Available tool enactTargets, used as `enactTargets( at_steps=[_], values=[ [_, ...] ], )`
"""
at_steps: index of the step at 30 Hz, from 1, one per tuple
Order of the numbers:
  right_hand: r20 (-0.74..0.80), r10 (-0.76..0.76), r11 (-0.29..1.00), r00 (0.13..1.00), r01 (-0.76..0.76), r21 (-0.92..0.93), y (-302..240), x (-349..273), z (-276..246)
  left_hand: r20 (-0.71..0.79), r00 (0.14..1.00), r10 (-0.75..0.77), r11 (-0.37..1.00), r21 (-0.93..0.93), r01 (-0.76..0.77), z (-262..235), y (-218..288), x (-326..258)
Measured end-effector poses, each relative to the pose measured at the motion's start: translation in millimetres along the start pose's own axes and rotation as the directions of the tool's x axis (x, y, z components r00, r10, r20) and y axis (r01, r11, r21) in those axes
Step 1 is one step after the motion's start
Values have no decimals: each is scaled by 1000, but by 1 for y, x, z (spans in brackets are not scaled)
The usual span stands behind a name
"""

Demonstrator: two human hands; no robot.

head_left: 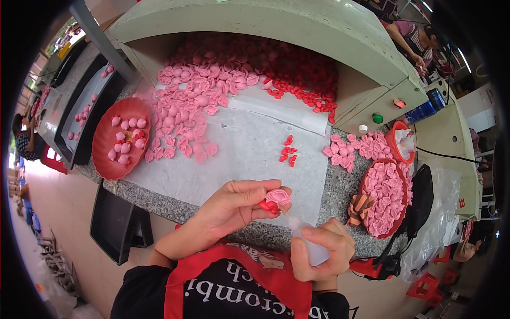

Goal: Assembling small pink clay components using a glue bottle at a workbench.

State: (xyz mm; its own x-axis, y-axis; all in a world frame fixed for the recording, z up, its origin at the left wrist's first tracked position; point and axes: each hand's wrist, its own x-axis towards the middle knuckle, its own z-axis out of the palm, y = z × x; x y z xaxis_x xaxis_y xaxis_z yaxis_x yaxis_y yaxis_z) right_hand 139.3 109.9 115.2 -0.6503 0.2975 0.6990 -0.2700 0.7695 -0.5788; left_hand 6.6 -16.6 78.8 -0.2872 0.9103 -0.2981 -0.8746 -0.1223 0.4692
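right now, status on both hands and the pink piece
Left hand pinching pink piece with red part at its edge. Right hand gripping squeeze bottle, nozzle at the piece. Nothing between them.

Single head-worn fisheye view, looking steeply down and forward from above the wearer's chest; left hand point(234, 204) and right hand point(321, 247) close below centre, granite worktable point(212, 204) filling mid-frame, straight edges bowing toward the dark circular rim.
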Motion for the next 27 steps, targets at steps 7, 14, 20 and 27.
enactTargets(
  at_steps=[7, 14, 20, 27],
  values=[
    [-5, 31, 1000, 999, -31, -2, -3, 2, 0, -3, 999, 43, 999, 19, -43, 1, -1, 0],
    [-14, 10, 1000, 1000, -10, -3, 1, 2, -3, 1, 998, 56, 998, 26, -56, 2, -1, 1],
    [-19, 34, 999, 999, -33, 35, 1, 3, -6, 35, 997, 68, 998, 15, -69, 1, -2, 1],
    [-37, 115, 993, 993, -114, 12, -2, 3, -8, 44, 996, 74, 997, 25, -75, 1, -2, 3]
  ],
)
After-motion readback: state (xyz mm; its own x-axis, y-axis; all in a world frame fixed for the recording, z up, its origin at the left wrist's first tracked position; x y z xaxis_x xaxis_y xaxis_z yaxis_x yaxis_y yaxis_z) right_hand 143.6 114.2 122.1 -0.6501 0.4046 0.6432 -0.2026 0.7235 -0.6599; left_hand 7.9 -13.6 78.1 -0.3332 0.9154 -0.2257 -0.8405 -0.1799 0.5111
